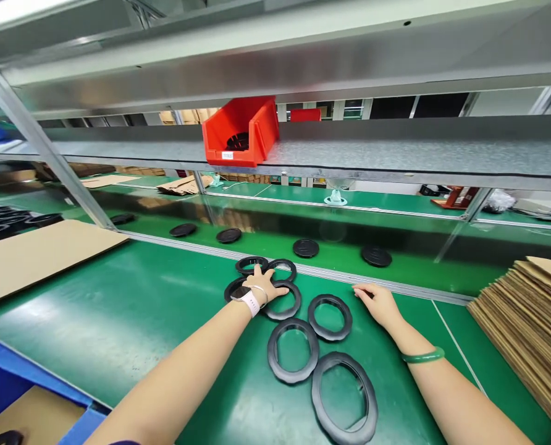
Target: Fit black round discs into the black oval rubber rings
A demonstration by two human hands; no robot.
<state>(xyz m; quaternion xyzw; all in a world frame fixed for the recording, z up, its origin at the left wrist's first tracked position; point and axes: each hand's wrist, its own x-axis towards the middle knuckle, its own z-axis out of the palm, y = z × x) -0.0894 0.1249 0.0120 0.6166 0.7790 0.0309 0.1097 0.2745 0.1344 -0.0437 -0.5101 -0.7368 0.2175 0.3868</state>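
Several black oval rubber rings lie on the green bench (pixel 131 315) in front of me. My left hand (pixel 262 283), with a white watch on its wrist, lies flat with fingers spread over the far rings (pixel 252 264), touching them. Closer to me are a ring (pixel 330 317), another ring (pixel 293 350) and the nearest, largest-looking ring (pixel 344 397). My right hand (pixel 378 303), with a green bangle on the wrist, rests on the bench beside the conveyor rail, fingers curled down, nothing visible in it.
Black round discs (pixel 306 248) ride on the green conveyor belt (pixel 419 272) behind the rail. A red bin (pixel 239 131) sits on the shelf above. A stack of cardboard sheets (pixel 530 321) stands at right, a flat cardboard sheet (pixel 34 253) at left, a blue crate (pixel 7 383) at lower left.
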